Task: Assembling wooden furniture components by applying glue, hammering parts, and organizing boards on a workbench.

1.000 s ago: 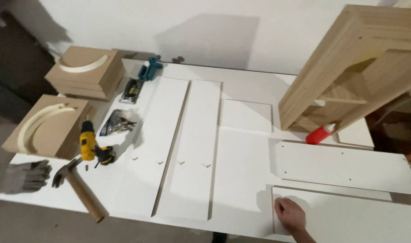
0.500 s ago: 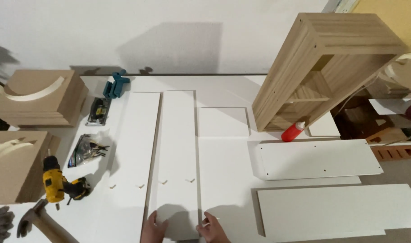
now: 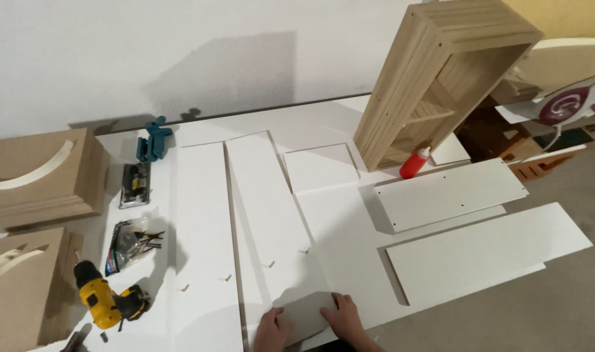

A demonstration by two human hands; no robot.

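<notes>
**A:** Where's the long white panel sitting?

**B:** Middle of the white sheet on the floor, running from the near edge toward the wall. Left hand and right hand both rest on its near end, fingers spread flat, not curled around anything.

**A:** And around it?

**B:** Another white panel just beside it on the left (small wooden dowels poke out along there). Yellow drill near the left corner, red bottle by the wooden shelf unit at the far right.
</notes>
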